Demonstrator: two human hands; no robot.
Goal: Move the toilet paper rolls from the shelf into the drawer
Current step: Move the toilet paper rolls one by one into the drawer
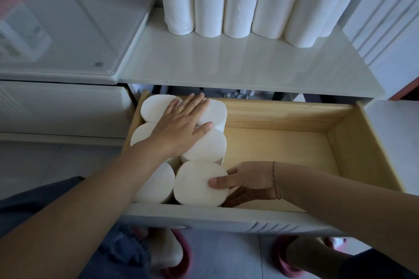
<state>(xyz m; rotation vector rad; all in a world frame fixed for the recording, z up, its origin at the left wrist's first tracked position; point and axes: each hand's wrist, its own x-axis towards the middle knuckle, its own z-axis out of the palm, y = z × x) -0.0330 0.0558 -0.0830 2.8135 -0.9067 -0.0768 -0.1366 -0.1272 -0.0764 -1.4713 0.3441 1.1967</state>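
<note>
Several white toilet paper rolls (pixel 240 2) stand upright in rows at the back of the white shelf (pixel 226 63). Below it the wooden drawer (pixel 283 149) is pulled out, with several rolls standing on end in its left part. My left hand (pixel 181 127) lies flat, fingers spread, on top of the back rolls (pixel 156 106). My right hand (pixel 247 182) grips the side of the front roll (pixel 195 186), thumb on its top face and fingers down its right side.
A white appliance lid (pixel 68 36) sits left of the shelf. A white panel (pixel 385 18) stands at the right. The drawer's right half shows bare wood. My feet in red slippers (pixel 179 256) are under the drawer front.
</note>
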